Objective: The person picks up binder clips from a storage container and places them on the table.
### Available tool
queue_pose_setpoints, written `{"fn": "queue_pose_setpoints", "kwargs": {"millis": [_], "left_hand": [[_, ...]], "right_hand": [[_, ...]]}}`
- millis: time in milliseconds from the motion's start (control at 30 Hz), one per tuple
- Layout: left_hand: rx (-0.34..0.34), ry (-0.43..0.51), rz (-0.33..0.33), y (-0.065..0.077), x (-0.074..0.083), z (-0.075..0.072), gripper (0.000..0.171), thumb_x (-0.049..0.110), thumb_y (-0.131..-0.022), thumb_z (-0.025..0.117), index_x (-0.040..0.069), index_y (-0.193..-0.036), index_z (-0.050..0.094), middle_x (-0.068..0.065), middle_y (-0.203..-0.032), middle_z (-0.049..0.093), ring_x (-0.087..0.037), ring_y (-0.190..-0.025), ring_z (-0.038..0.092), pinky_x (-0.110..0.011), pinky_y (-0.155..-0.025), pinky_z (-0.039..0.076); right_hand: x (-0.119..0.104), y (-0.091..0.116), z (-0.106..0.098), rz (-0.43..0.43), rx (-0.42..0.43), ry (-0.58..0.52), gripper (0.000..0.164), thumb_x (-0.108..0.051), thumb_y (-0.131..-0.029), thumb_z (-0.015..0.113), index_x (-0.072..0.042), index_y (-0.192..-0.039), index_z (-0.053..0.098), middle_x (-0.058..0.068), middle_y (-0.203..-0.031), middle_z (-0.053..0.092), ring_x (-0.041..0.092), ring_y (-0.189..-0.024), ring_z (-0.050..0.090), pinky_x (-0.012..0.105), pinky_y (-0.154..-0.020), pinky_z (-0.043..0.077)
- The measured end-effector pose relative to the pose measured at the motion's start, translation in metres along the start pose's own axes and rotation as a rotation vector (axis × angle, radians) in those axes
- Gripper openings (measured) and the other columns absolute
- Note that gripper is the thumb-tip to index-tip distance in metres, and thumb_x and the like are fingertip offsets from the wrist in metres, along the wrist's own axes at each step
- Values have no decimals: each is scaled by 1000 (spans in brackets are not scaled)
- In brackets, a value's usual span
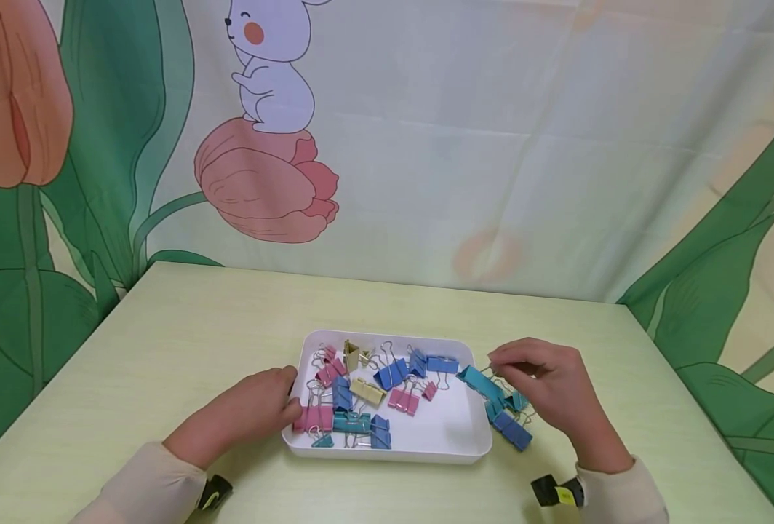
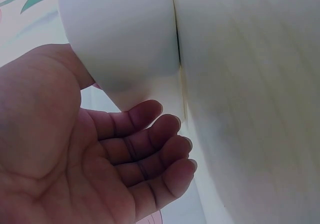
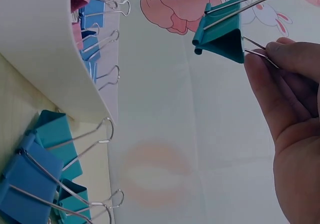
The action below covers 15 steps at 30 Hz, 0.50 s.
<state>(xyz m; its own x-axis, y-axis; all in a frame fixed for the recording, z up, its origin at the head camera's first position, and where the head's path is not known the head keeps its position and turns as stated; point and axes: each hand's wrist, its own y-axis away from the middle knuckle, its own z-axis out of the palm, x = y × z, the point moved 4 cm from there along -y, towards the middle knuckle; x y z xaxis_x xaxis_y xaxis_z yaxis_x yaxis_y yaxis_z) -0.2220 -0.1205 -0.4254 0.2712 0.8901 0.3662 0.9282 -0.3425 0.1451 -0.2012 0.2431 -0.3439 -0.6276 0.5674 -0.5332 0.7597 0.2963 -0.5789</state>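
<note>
My right hand (image 1: 553,383) pinches a teal binder clip (image 3: 220,36) by one wire handle between thumb and fingertips. In the head view this clip overlaps the right rim of a white tray (image 1: 442,433). Below that hand, a blue binder clip (image 1: 513,431) and smaller teal binder clips (image 3: 59,139) sit beside the tray's right wall. My left hand (image 1: 249,407) grips the tray's left end, thumb at the rim and curled fingers (image 2: 170,149) against the outer wall. Pink, blue, gold and teal clips lie inside the tray, mostly in its left and back parts.
A pale wooden table (image 1: 184,327) carries the tray. Behind it hangs a curtain (image 1: 426,182) printed with tulips and a white rabbit. Black wrist bands (image 1: 547,491) show at both sleeves.
</note>
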Motion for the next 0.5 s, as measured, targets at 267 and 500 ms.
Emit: {"fn": "queue_pose_setpoints", "kwargs": {"millis": [267, 500], "left_hand": [[-6, -1, -5, -1, -1, 1, 34, 23, -88, 57, -2, -110, 54, -5, -80, 51, -18, -74, 50, -33, -71, 44], [3, -3, 11, 1, 1, 0, 29, 22, -87, 57, -1, -106, 54, -5, -78, 50, -18, -73, 49, -33, -70, 43]], "right_hand": [[9, 1, -8, 14, 15, -34, 24, 8, -80, 70, -11, -94, 76, 5, -91, 73, 4, -76, 68, 21, -66, 55], [19, 3, -16, 54, 22, -83, 21, 9, -82, 67, -6, -96, 74, 9, -93, 72, 4, -79, 69, 20, -69, 55]]}}
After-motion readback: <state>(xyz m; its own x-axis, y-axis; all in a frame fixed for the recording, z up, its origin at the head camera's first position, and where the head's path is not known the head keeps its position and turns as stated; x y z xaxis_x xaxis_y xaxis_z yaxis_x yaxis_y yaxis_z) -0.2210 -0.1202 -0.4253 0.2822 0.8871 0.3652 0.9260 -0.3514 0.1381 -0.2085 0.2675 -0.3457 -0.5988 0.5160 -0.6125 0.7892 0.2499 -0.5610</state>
